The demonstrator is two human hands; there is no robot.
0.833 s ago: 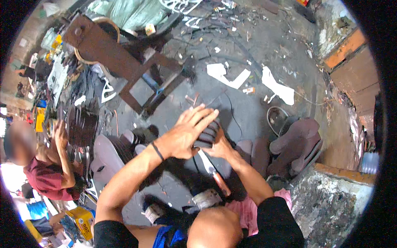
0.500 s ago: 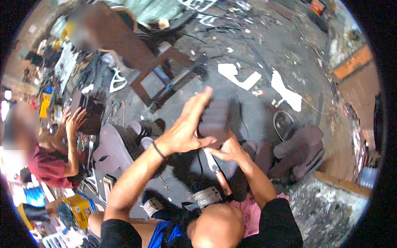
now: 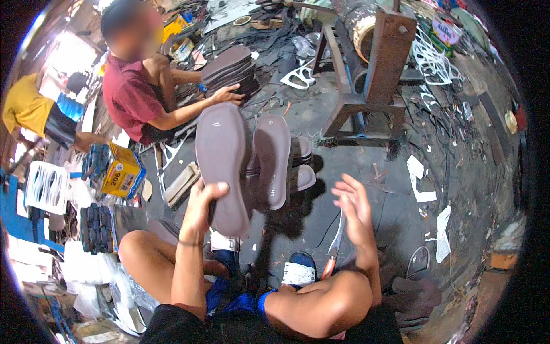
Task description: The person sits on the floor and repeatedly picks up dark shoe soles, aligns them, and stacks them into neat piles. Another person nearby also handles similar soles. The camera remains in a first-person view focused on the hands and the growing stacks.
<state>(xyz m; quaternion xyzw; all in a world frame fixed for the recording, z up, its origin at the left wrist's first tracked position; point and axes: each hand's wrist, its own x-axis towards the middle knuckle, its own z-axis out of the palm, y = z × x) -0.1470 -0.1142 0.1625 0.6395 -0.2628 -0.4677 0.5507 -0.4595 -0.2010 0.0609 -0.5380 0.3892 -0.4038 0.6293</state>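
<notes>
One brown sole (image 3: 220, 152) points lengthwise away, broad end foremost, left fingers (image 3: 217, 190) gripping it, right fingers (image 3: 359, 195) loosely apart.

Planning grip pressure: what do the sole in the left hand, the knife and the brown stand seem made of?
The sole in the left hand: probably foam or rubber, given its smooth, matte grey-brown face.
The knife: likely a steel blade, from its pale sheen; its orange handle could be wood or plastic.
The stand: probably rusted metal, judging by its dull brown bars.
</notes>
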